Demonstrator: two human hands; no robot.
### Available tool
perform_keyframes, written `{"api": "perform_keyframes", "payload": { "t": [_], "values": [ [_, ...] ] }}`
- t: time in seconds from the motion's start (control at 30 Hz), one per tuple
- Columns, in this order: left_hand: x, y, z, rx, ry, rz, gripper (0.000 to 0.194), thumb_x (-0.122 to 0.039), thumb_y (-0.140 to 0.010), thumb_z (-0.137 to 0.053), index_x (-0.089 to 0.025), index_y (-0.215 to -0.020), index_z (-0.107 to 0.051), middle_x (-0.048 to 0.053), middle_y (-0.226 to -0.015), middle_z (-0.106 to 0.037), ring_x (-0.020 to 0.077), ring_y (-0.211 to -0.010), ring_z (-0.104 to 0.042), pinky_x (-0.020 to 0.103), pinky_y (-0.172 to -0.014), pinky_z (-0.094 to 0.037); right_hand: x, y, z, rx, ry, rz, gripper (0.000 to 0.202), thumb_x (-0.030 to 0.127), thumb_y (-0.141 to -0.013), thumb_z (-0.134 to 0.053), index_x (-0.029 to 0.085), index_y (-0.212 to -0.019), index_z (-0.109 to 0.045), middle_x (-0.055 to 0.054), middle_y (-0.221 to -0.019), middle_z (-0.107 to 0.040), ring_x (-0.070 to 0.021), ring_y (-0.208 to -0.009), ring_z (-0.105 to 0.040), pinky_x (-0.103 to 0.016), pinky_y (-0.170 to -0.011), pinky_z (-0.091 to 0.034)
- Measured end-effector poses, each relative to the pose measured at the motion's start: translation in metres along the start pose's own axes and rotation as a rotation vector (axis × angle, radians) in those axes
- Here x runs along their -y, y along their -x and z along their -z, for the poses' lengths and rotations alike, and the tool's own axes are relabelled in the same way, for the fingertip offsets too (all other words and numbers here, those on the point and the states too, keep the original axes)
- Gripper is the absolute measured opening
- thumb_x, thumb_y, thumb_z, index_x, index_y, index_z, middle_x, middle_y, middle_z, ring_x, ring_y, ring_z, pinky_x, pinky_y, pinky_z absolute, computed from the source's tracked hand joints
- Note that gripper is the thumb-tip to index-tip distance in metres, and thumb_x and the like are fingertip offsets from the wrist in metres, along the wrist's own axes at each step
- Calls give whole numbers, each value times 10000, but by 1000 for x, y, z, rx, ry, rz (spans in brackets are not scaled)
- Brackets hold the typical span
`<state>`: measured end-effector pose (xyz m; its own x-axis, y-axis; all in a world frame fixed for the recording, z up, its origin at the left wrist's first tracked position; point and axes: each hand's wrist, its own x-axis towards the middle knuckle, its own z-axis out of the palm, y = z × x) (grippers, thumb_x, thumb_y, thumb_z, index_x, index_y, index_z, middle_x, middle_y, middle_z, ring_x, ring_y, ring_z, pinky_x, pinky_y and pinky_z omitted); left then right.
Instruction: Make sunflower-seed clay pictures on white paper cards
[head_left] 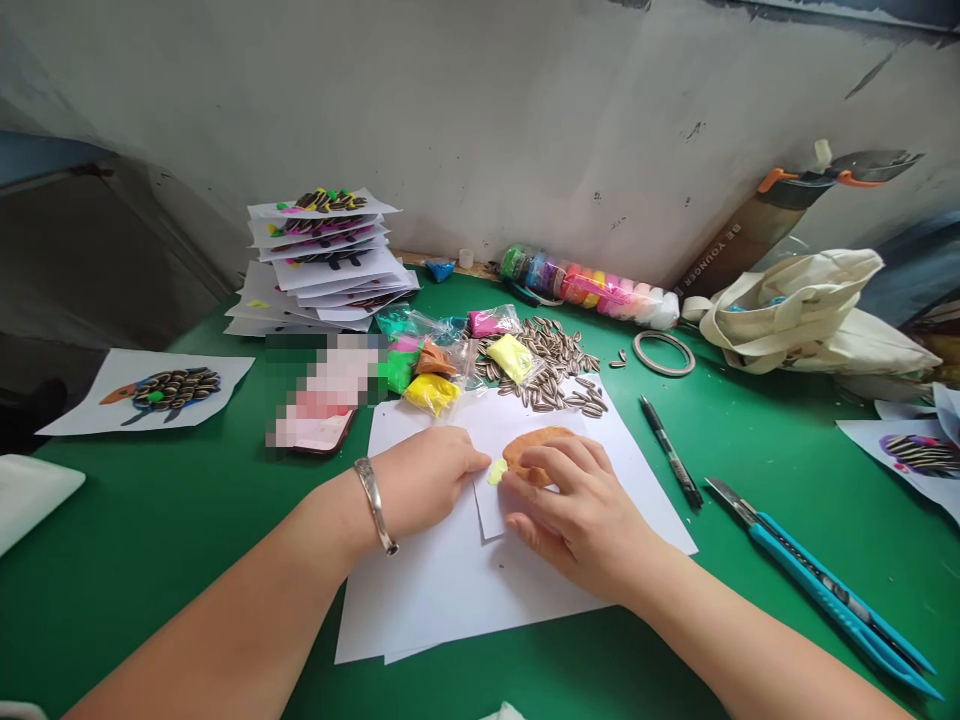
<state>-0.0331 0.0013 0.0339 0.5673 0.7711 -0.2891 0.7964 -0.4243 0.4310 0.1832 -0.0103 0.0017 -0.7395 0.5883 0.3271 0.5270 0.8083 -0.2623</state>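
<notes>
A flattened orange clay shape [536, 440] lies on a small white sheet [491, 510], which rests on larger white paper [420, 600]. Against its left edge sits a small pale yellow clay piece [496, 471]. My left hand [424, 480], with a silver bracelet at the wrist, has its fingers curled in and its thumb at the small sheet's left edge; nothing shows in it. My right hand [574, 505] is over the orange clay with fingers apart and slightly bent, a fingertip touching beside the yellow piece. It partly hides the orange clay.
Sunflower seeds [551, 360] and bagged clay [431, 393] lie beyond the paper. A phone [322, 430] is at left, near stacked seed pictures [330, 270]. On the right are a pen [670, 450], a blue cutter [832, 590], a tape roll [664, 354] and a cloth bag [810, 320].
</notes>
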Motion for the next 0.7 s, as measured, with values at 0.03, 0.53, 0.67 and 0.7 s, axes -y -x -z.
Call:
{"api": "perform_keyframes", "payload": {
  "t": [0.03, 0.53, 0.67, 0.7],
  "values": [
    [0, 0, -1, 3, 3, 3, 273, -156, -911, -399, -187, -814, -652, 45, -794, -579, 173, -752, -551, 255, -670, -414, -1, 0, 0, 4, 6, -5, 223, 309, -892, -552, 216, -1074, -640, -88, -1063, -610, -245, -1001, -511, -434, -882, -363],
    [-7, 2, -4, 15, 24, 48, 276, -183, -917, -388, -192, -917, -664, 64, -861, -568, 182, -770, -577, 272, -699, -448, -2, -5, 4, -6, 23, -4, 192, 259, -890, -553, 231, -1062, -634, -72, -1085, -623, -241, -1064, -490, -434, -933, -345],
    [-6, 2, -5, 2, 41, 41, 275, -190, -918, -390, -192, -905, -665, 62, -855, -570, 180, -755, -572, 276, -690, -443, 0, -7, 4, -7, 50, 1, 221, 251, -888, -553, 232, -1096, -622, -78, -1069, -624, -241, -1052, -499, -438, -932, -358],
    [-5, 1, -5, 0, 40, 39, 273, -192, -917, -391, -188, -890, -663, 63, -855, -571, 179, -749, -570, 277, -685, -441, 0, -7, 4, -2, 51, 6, 213, 251, -889, -551, 229, -1087, -624, -75, -1053, -626, -239, -1049, -501, -438, -939, -358]
  ]
}}
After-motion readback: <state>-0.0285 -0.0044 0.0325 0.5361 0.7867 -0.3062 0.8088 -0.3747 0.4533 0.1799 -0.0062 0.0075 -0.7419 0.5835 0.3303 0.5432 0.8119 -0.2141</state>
